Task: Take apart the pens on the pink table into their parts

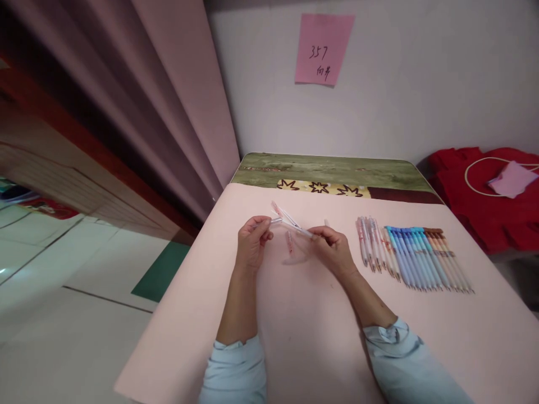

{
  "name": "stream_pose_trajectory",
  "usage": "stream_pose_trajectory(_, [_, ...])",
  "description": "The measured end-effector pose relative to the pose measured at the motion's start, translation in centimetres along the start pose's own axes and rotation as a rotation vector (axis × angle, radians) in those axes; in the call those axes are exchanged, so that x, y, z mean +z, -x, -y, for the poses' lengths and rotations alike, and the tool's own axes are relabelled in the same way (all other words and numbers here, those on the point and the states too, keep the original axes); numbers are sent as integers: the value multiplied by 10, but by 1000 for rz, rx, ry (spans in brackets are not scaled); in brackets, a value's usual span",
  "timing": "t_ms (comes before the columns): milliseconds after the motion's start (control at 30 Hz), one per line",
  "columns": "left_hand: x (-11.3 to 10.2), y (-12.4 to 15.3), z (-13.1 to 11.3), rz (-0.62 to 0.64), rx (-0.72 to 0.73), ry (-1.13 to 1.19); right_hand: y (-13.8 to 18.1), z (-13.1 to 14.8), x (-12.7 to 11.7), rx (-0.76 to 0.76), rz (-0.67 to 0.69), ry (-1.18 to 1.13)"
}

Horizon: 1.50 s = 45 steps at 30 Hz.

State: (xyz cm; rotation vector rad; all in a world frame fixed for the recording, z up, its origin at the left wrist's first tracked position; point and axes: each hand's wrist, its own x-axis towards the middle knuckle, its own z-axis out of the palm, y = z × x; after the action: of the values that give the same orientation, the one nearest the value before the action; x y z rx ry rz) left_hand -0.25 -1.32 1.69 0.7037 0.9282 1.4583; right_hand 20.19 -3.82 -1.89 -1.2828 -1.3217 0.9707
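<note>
My left hand [251, 242] is closed in a pinch on a thin pale refill-like part [273, 221]. My right hand [332, 246] is closed on a white pen barrel [289, 220] that slants up and to the left between both hands. A small pen piece with red print [289, 244] lies on the pink table cover [303, 331] just below the held pen. To the right of my right hand a row of several pens [415, 255] lies side by side: white ones with red print, then blue ones, then tan ones.
A green patterned tabletop [332, 168] shows beyond the pink cover. A pink note [322, 49] hangs on the wall. Red cloth [484, 196] with a pink paper lies at the right. A curtain [168, 112] hangs at the left, over pale floor.
</note>
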Motion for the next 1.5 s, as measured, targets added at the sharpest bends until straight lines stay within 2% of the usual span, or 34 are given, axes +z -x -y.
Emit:
stream_pose_trajectory(267, [-4, 0, 1, -20, 49, -123, 2, 2, 0, -80, -22, 38])
stream_pose_trajectory(633, [-5, 1, -2, 14, 22, -120, 1, 5, -4, -183, -38, 131])
stream_pose_trajectory(833, [-4, 3, -5, 44, -31, -72, 2, 8, -4, -178, -39, 110])
stream_pose_trajectory(1000, [-3, 6, -8, 121, -155, 12, 1, 8, -3, -146, -41, -1])
stream_pose_trajectory(1133, [-2, 7, -10, 170, -195, 31, 0, 8, -3, -110, -44, -47])
stream_pose_trajectory(1500, [-1, 5, -7, 129, -207, 56, 1, 6, -2, -102, -53, -108])
